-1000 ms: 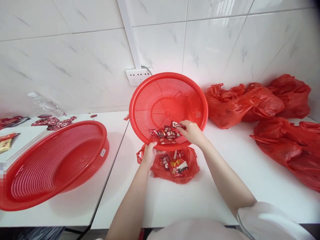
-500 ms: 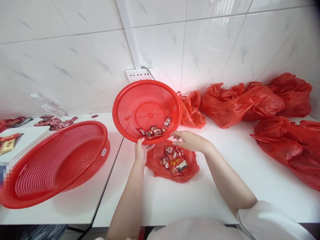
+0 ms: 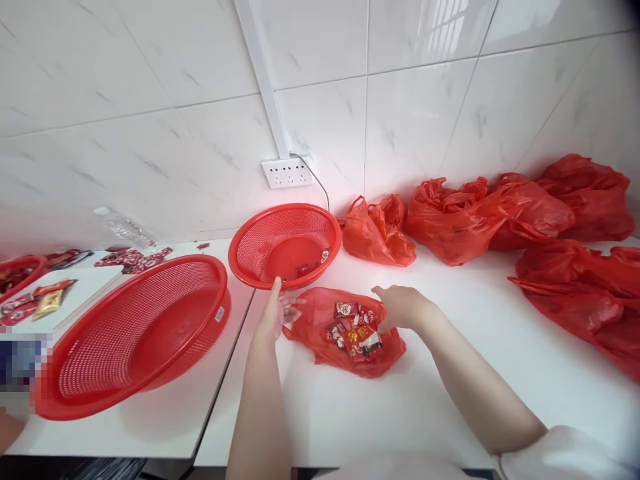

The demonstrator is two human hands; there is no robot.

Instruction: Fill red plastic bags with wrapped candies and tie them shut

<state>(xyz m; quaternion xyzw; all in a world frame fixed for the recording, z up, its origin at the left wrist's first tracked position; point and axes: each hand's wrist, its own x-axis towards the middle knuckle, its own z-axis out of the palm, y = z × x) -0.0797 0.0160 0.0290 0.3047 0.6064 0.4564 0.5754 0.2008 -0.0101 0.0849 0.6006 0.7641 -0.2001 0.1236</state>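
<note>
A red plastic bag (image 3: 320, 330) lies spread on the white table with its mouth upward, holding several red candy packets (image 3: 361, 337). At the bag's left edge is my left hand (image 3: 273, 315), its fingers apart and nothing in them. My right hand (image 3: 404, 308) hovers at the opposite edge, thumb and fingers apart; its lower fingertips are partly hidden near the packets. Just beyond my left hand, a round red basket (image 3: 250, 257) rests near the wall with a few small wrapped packets (image 3: 306, 268) at its bottom.
On the left a large red basket (image 3: 95, 353) leans tilted. Several full red bags (image 3: 450, 223) line the wall at right. Farther left are a clear bottle (image 3: 125, 228), loose packets (image 3: 133, 259) and a white board (image 3: 75, 310). A socket strip (image 3: 287, 173) is on the wall.
The round basket, held up in my left hand before, now stands on the table by the wall, let go. Both hands have come down to the sides of the bag.
</note>
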